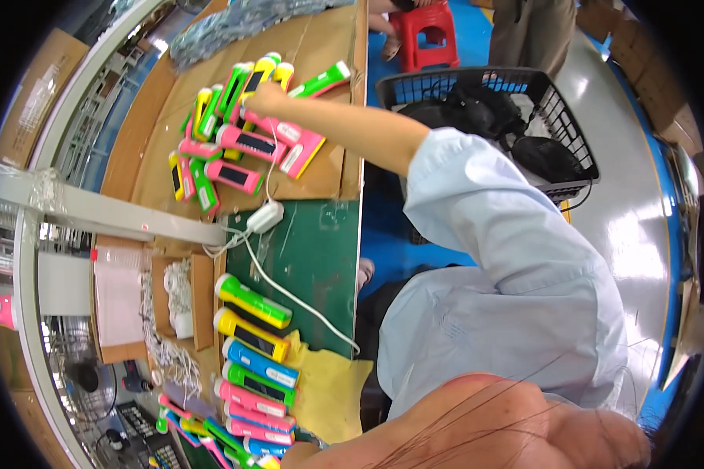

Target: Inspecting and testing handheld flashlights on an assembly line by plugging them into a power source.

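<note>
My right arm, in a light blue sleeve, reaches across to a pile of flashlights on brown cardboard at the far left. At the pile's far side, the fingers of my right hand (267, 98) curl around the lower end of a yellow flashlight (256, 76) with a dark panel. Around it lie pink flashlights (246, 142), several green ones and a pink-and-yellow flat box (301, 154). A green flashlight (321, 80) lies apart on the right. Nearer to me, a row of flashlights (256, 349) in green, yellow, blue and pink lies side by side. My left hand does not show.
A white cable with an inline box (265, 217) crosses the green mat (313, 250). A yellow cloth (330, 383) lies beside the row. Left stands a cardboard box (203, 301) of white cables. A black basket (579, 141) and red stool (429, 35) are on the right.
</note>
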The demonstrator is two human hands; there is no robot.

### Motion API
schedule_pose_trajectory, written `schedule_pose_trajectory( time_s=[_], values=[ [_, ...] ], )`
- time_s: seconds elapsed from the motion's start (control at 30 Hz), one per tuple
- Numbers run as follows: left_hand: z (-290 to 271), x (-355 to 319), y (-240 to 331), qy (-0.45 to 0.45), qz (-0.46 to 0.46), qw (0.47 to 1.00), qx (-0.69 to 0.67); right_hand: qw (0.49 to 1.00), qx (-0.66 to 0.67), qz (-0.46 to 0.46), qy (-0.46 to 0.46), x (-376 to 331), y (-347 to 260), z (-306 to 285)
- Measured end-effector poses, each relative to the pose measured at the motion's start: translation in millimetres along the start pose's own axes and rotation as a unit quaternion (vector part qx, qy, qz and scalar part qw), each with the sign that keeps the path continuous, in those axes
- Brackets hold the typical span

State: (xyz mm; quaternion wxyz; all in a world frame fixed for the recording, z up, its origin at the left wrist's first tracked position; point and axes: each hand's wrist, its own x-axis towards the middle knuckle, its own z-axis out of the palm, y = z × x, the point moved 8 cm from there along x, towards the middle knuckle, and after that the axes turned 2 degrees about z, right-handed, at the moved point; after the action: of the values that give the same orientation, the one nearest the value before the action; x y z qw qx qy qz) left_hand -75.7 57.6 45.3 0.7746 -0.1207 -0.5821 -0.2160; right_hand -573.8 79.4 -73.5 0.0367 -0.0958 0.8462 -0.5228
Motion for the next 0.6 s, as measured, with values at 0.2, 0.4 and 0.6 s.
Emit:
schedule_pose_trajectory(
  time_s=[0.2,0.4,0.6],
  values=[
    [-5,-5,-8,0.023,0.014,0.999,-0.042,0.964,0.147,-0.220,0.022,-147,21,-76],
    [-30,6,5,-0.053,-0.011,0.995,-0.079,0.966,0.140,0.068,0.205,-170,239,-221],
    [-18,10,9,0.088,0.093,0.982,-0.137,0.926,0.124,0.340,0.110,-130,418,-232]
  ],
)
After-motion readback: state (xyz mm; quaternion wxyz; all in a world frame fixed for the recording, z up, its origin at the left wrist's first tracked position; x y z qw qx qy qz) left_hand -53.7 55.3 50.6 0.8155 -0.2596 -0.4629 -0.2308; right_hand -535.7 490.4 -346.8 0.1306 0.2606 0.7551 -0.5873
